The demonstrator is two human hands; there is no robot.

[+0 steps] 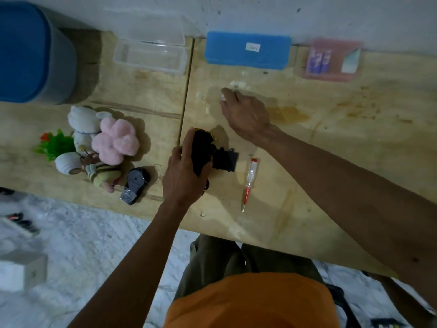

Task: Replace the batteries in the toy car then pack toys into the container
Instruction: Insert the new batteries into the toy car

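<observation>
My left hand [183,172] grips the black toy car [202,151], turned underside up near the table's front edge. Its black battery cover [225,160] lies beside it on the right. My right hand [244,112] is farther back over the table, fingers closed on a small pale battery [223,96] that is mostly hidden. A red-and-clear screwdriver [248,183] lies right of the car. A pink tray [331,60] with purple batteries [319,61] sits at the back right. The clear container [150,56] stands open at the back.
A blue box [247,50] is against the wall. Several plush toys [104,143], a green plastic plant [55,144] and a black gadget [136,183] lie on the left. A blue-lidded bin [33,55] stands at far left. The table's front edge [165,220] runs just behind my left wrist.
</observation>
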